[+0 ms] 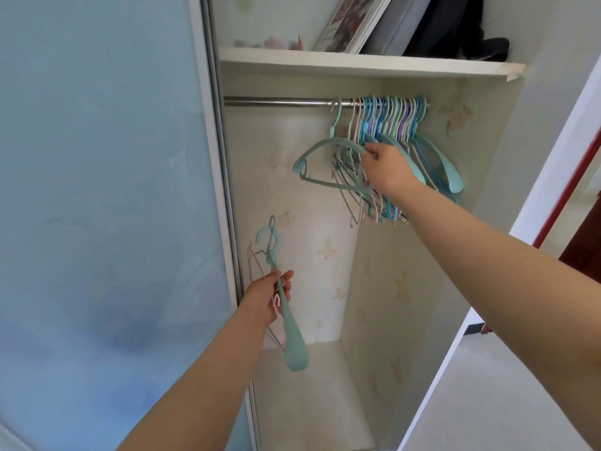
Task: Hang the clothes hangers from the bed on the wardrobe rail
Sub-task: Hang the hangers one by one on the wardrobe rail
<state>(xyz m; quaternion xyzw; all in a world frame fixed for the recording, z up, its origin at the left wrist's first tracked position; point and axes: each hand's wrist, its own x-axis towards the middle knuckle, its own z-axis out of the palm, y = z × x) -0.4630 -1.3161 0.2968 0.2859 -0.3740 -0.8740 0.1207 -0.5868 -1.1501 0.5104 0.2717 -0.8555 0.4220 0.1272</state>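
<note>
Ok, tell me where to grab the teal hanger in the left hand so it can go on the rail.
Probably the neck just below the hook, coming from the right side. The teal hanger points hook-up, and the left hand grips it mid-arm together with thinner pink hangers; its hook rises clear above that hand. Holding the neck would keep the hook steady for the bare stretch of rail.

The framed picture (349, 22) on the shelf (357, 61) bears print too blurred to read.

pale blue sliding door (97, 190) at left — white shelf (357, 61) above, light floor (487, 402) at right.
</note>
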